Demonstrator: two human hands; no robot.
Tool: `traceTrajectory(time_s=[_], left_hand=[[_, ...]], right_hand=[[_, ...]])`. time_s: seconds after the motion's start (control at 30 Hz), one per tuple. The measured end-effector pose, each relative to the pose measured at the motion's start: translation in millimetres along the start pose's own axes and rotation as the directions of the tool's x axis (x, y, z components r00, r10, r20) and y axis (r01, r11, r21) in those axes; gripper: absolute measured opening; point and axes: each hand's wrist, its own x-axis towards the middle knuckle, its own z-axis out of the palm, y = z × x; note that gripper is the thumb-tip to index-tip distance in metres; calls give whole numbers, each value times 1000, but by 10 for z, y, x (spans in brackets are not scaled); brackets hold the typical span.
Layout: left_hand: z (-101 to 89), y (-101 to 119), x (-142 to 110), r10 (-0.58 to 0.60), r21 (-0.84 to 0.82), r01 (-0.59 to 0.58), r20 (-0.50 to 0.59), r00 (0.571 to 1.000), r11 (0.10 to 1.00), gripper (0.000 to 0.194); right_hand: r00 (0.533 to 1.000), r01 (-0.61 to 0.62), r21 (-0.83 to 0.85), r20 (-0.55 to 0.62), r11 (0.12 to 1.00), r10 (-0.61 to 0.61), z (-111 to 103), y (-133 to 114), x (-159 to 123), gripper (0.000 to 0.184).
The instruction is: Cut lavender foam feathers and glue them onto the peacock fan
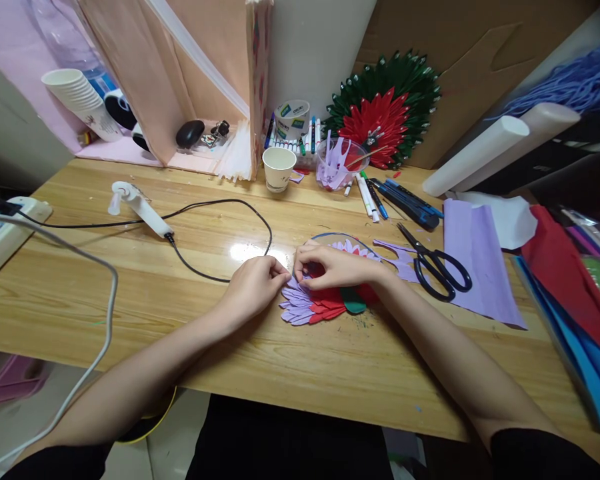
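A flat foam flower piece of purple, red and green petals lies on the wooden table in front of me. My left hand pinches the purple petals at its left edge. My right hand rests on top of the piece, fingers curled and pressing the petals near the left hand's fingertips. The two hands almost touch. Part of the piece is hidden under my right hand.
Black scissors lie right of the flower on a purple sheet. A white glue gun with a black cord lies to the left. Behind stand a paper cup, a bowl of purple cut-outs, markers, and a finished red-green flower. Coloured sheets are stacked at right.
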Motion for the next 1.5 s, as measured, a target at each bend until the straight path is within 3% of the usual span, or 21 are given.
traceTrajectory(time_s=[0.33, 0.97, 1.5], left_hand=[[-38, 40, -8, -15, 14, 14, 83, 996, 1000, 21], [-63, 55, -16, 12, 146, -20, 57, 998, 989, 24], [-63, 7, 24, 136, 15, -139, 114, 984, 990, 15]], right_hand=[[1000, 9, -1, -2, 1000, -9, -9, -17, 8, 7], [999, -15, -32, -28, 999, 14, 17, -42, 1, 7], [1000, -23, 89, -6, 996, 24, 6, 10, 2, 6]])
